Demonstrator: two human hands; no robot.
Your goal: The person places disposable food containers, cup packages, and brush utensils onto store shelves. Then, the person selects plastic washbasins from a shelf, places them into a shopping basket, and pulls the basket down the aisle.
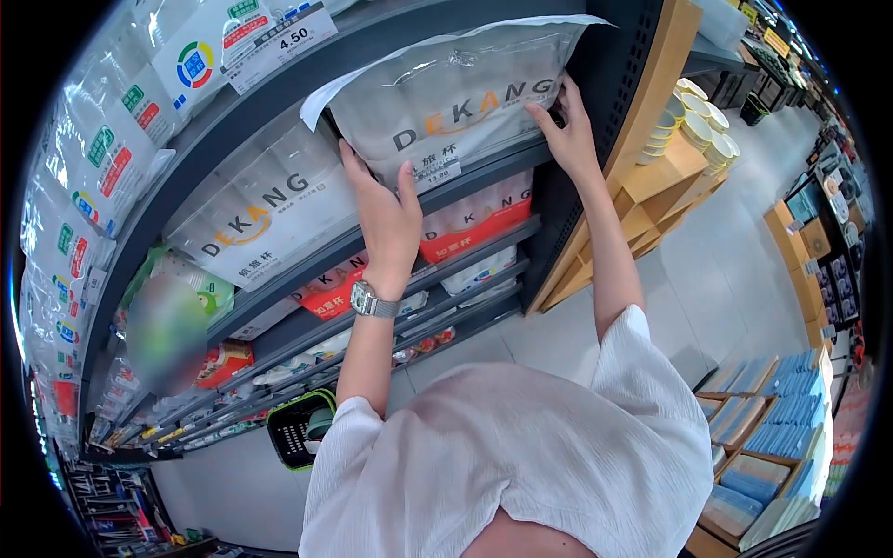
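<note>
A large clear-and-white DEKANG pack of cups (pixel 456 93) stands at the shelf in front of me, its white top edge tilted up to the right. My left hand (pixel 386 209), with a silver watch (pixel 365 299) on the wrist, grips the pack's lower left side, thumb on the front. My right hand (pixel 569 135) holds its right end, thumb on the front and fingers partly behind the edge. A small price label (pixel 439 175) reading 13.80 shows at the bottom of the pack. A similar DEKANG pack (pixel 265 209) sits to the left.
Red-and-white packs (pixel 474 223) fill the shelf below. A green-rimmed black basket (pixel 302 430) is on the floor. At the right are a wooden shelf post (pixel 642 121), stacked cups (pixel 702 121) and bins of blue packs (pixel 772 428).
</note>
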